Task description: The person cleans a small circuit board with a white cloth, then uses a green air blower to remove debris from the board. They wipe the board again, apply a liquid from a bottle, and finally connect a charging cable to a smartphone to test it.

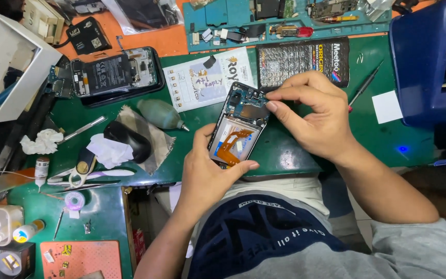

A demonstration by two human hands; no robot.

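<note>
An opened smartphone [238,129] with its back removed lies tilted on the green mat [285,150], showing a blue circuit board at the top and an orange flex cable below. My left hand [207,173] grips its lower end, thumb along the left edge. My right hand [313,111] rests over the upper right corner, with thumb and fingertips pinched at the board's top edge. Whether something small sits between those fingers is hidden.
A second opened phone [114,75] lies at the upper left. A green air blower [161,114], black mouse-shaped object [127,139], tweezers [81,129], tissue [41,141], scissors-like tools [86,178] and a screwdriver [365,85] surround the work. Blue machine [429,62] at right.
</note>
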